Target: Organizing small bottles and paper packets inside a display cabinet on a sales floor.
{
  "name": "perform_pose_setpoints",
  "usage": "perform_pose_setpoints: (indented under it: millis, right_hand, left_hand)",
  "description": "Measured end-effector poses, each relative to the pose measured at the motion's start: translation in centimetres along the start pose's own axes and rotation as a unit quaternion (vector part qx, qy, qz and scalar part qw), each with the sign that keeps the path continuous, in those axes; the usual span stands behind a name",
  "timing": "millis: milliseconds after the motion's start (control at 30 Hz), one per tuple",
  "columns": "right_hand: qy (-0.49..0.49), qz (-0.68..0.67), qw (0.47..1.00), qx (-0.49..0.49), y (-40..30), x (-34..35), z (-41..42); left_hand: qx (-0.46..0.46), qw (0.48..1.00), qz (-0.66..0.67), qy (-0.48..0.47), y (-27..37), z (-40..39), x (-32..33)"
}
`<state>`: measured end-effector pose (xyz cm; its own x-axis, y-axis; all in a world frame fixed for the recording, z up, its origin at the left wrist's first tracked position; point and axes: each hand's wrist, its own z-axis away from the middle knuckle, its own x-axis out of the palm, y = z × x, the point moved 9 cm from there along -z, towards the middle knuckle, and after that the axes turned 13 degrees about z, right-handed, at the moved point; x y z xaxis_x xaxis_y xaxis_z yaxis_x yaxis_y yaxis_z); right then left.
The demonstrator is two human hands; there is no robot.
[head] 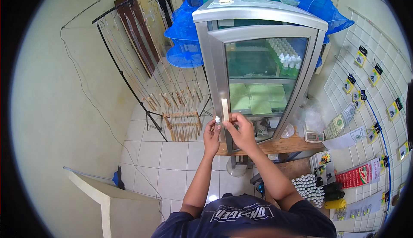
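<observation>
My left hand (pixel 212 138) holds a small bottle (pixel 218 120) with a white dropper cap, upright between thumb and fingers. Beside it, my right hand (pixel 240 131) has its thumb and fingers on a pale upright bar (pixel 225 109), which looks like the handle on the door of a metal-framed glass cabinet (pixel 267 33). The two hands are close together in front of the door's left side. Through the glass, rows of white-capped bottles (pixel 288 62) with green liquid stand on an upper shelf, and yellow-green sheets (pixel 258 96) lie lower down.
The cabinet stands on a wooden table (pixel 274 146) with a small digital scale (pixel 314 137). More capped bottles (pixel 308 188) stand at lower right, below a wall grid (pixel 342 57) with hanging packets. Blue mesh nets (pixel 185 33) and a black stand (pixel 121 73) with wooden-handled lines are at left.
</observation>
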<state>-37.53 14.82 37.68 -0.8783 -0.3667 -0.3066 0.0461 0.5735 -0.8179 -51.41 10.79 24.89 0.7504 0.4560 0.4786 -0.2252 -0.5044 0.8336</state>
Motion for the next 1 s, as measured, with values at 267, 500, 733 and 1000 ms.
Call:
perform_pose_setpoints:
  millis: [267,500,733,1000]
  right_hand:
    - [-0.167,-0.087,0.981,0.053,0.6,-7.8,10.2]
    - [0.033,-0.244,0.967,0.074,8.0,-24.4,18.5]
    - [0.242,-0.335,0.91,0.021,7.4,-30.9,16.7]
    - [0.436,0.074,0.897,0.012,7.9,-36.8,23.0]
  left_hand:
    - [0.006,0.999,-0.036,-0.013,-1.0,0.2,-1.4]
    - [-0.034,0.999,-0.015,-0.019,-0.7,-0.2,-0.9]
    - [-0.023,1.0,-0.007,-0.012,-0.8,-0.4,-0.4]
    - [-0.008,0.999,-0.039,-0.021,-0.2,0.1,-0.5]
